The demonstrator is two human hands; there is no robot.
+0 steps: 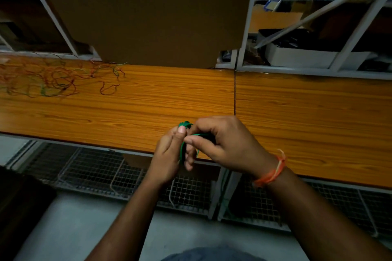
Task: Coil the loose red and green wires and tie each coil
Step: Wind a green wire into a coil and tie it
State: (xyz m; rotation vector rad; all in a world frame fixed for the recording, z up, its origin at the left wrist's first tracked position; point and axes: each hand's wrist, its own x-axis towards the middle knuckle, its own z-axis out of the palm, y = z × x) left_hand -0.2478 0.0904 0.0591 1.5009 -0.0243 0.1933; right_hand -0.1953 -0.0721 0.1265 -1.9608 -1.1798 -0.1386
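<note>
Dim shelving and a brown board back a long wooden bench, and both hands work just over its near edge. The left hand pinches a small green coil between thumb and fingers, its loops bunched at the top. The right hand is curled close against it, thumb and forefinger nipping a green strand that runs across the coil — by the look of it, the tail being wrapped round to tie the bundle. A further length of green runs down between the two hands.

Far off at the bench's left end lies the tangle of red and green wires, loose and not yet coiled.

The risk sits in that small pinch. If the left thumb eases while the right hand pulls the tail through, the loops are likely to spring apart and the coil would need winding again. Too hard a pull could kink the thin wire or drag the wrap off the end of the bundle. The hanging length might also snag on the bench edge or the wire mesh beneath — a sudden tug there would jerk the coil free.
</note>
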